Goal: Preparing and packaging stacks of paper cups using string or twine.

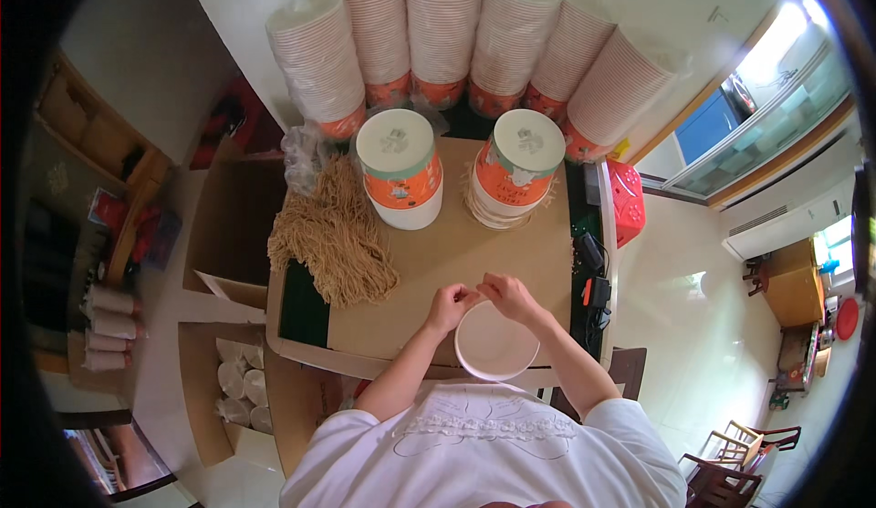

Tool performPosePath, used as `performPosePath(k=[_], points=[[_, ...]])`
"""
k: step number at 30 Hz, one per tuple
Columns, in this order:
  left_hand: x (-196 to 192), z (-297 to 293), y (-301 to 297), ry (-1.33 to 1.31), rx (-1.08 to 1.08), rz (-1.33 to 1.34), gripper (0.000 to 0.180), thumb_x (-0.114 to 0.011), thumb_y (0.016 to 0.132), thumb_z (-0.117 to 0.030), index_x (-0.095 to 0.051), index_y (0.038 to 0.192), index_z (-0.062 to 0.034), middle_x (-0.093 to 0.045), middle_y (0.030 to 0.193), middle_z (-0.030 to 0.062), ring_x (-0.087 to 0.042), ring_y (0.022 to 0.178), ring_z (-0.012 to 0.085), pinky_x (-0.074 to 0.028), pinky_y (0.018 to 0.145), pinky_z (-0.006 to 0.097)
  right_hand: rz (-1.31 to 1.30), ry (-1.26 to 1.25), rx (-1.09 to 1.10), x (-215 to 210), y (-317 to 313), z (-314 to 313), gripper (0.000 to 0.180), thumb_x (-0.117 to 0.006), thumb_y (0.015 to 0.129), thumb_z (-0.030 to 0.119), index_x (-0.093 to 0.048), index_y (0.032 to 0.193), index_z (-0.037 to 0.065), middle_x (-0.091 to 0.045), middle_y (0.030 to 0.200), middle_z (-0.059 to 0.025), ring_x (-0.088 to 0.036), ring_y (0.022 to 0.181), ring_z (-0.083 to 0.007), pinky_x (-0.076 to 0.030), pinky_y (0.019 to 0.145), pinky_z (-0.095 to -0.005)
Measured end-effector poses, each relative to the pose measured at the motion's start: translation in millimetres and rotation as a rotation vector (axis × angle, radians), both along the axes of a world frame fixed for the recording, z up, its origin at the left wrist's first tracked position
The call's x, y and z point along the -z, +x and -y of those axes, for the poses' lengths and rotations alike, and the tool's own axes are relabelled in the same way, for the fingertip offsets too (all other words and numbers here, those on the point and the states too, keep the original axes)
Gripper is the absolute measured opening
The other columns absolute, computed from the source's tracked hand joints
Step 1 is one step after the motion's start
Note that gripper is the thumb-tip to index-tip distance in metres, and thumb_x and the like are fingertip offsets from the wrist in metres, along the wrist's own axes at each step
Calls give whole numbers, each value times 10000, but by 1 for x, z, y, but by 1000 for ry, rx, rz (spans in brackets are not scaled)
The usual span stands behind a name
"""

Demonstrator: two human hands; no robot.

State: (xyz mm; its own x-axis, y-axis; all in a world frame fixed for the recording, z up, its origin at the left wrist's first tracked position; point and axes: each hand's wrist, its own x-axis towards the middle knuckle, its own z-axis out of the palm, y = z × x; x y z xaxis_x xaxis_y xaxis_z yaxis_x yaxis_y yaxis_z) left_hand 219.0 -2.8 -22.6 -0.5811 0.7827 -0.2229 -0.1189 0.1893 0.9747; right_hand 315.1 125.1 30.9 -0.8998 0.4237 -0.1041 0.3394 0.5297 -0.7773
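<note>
A white paper bucket [497, 342] stands at the table's near edge, its open mouth facing up. At its far rim my left hand [452, 307] and my right hand [511, 296] come together, fingertips almost touching. Both are closed in a pinch, and what they hold is too small to make out. Farther off, two upside-down orange-and-white paper buckets stand: a left one [401, 171] and a right one [517, 169]. Thin tan cords lie around the base of the right one. To the left spreads a loose heap of tan cords [333, 234].
Tall stacks of nested paper buckets [444, 34] line the wall behind the table. Black adapters with cables [593, 275] lie along the right side. An open carton [205, 389] with wrapped white stacks stands at the lower left; a red stool [626, 202] is beyond the right edge.
</note>
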Motion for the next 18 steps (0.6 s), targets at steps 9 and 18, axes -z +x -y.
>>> performPosePath(k=[9,18], points=[[5,2,0,-47,1,1,126,-663,777,-130,-609,737,-22,-577,658,-17,-477,612,42,-401,548,201,-136,4,4,12,2,5,106,-549,800,125,-530,791,21,-577,741,-135,-563,706,-292,-441,619,-353],[-31,31,-36,-37,274,-285,128,-684,717,-171,-633,769,-65,-533,666,27,-523,606,133,-436,564,273,-116,-62,93,24,12,18,54,-565,787,69,-574,816,25,-591,766,-119,-580,713,-250,-475,647,-317]])
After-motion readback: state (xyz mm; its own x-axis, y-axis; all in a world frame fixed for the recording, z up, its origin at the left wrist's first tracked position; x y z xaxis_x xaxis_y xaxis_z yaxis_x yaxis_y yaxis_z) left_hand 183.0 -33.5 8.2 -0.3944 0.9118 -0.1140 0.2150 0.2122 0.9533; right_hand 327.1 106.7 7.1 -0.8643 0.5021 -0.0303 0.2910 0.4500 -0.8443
